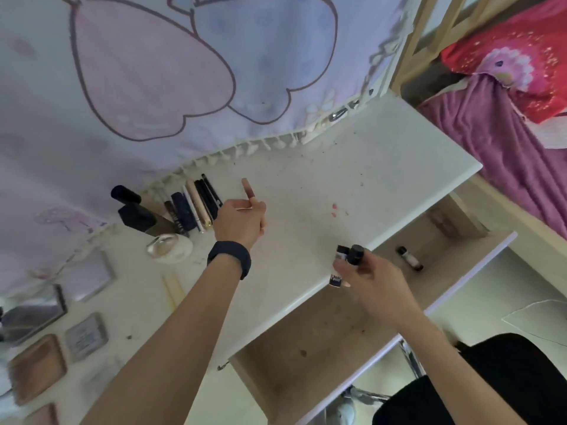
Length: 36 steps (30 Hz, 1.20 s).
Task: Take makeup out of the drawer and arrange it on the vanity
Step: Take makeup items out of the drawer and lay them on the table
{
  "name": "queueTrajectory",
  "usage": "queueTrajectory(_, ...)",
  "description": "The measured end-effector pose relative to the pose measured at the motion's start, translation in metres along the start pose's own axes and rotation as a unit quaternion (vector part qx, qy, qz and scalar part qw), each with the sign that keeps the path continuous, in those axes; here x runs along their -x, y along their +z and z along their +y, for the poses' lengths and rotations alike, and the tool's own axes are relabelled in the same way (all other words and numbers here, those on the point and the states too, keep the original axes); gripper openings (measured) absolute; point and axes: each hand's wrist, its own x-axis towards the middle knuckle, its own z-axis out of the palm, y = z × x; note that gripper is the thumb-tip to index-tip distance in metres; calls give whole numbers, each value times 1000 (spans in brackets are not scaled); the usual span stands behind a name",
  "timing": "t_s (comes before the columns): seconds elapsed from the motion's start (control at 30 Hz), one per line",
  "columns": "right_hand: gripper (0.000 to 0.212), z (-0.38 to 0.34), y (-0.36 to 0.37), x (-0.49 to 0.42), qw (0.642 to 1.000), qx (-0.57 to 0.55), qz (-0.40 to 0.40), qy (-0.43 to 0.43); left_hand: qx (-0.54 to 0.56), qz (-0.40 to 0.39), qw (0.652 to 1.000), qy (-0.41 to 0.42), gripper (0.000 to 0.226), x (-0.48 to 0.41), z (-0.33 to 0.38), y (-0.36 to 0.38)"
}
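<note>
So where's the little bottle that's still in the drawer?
In the head view the little bottle lies on the right, in the open drawer, just beyond the right hand, which grips dark-capped makeup, near the vanity edge.

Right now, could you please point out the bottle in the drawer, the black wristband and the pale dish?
bottle (409,258): head view, its pale middle.
black wristband (229,259): head view, its outer face.
pale dish (172,247): head view, its middle.

Big pastel curtain with pink heart print (153,72) hangs at the back. Off to the side, a red floral pillow (521,56) sits on a fuzzy purple blanket (491,142).
</note>
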Motion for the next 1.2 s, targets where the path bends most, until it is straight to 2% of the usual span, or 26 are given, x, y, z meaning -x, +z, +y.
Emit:
queueTrajectory(0.07,26,-24,10,-28,999,15,-8,-31,-28,15,999,6,11,-20,4,-3)
queueTrajectory(0.2,27,-75,33,-92,989,116,-17,-92,-85,44,995,17,13,-46,6,-9)
queueTrajectory(0.37,23,-112,67,-146,980,168,-41,-101,-198,59,975,78,16,-44,11,-23)
queueTrajectory(0.47,33,-129,82,-159,976,183,-32,-111,-274,46,950,141,23,-35,12,-35)
queueTrajectory(0.53,42,-138,88,-165,975,182,-25,-122,-350,26,918,182,33,-32,8,-42)
queueTrajectory(0.63,44,-151,97,-172,970,189,-24,-151,-427,14,883,194,50,-32,3,-45)
queueTrajectory(0.8,40,-165,105,-172,949,239,-43,-201,-395,-21,905,155,55,-34,1,-47)
queueTrajectory(1.2,32,-143,97,-156,957,184,-37,-221,-421,-19,886,193,50,-37,-4,-49)
